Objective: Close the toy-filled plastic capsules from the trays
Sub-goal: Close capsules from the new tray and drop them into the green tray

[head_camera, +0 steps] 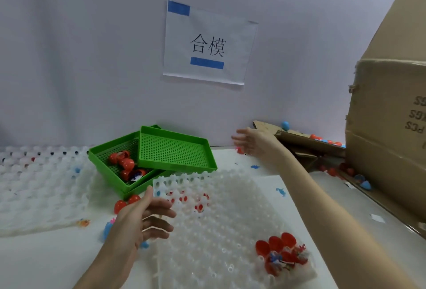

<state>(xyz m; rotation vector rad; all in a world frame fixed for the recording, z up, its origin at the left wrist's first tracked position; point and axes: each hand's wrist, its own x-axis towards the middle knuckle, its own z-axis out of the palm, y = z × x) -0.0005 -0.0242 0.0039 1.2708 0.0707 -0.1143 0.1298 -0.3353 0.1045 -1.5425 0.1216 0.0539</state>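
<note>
A translucent white dimpled tray (221, 231) lies in front of me. Several open red capsules with small toys (282, 254) sit at its near right corner. My left hand (140, 217) hovers over the tray's left edge, fingers loosely spread, holding nothing. My right hand (252, 142) reaches far right toward the flat cardboard box (306, 141), fingers straight and empty; a red capsule (240, 150) shows just below it. Two closed red capsules (126, 202) lie on the table by my left hand.
Two stacked green perforated trays (175, 150) sit behind, the lower holding red capsules (125, 164). Another white dimpled tray (41, 185) lies left. A tall cardboard carton (387, 127) stands right, with loose red and blue capsules near it. Small toys are scattered on the table.
</note>
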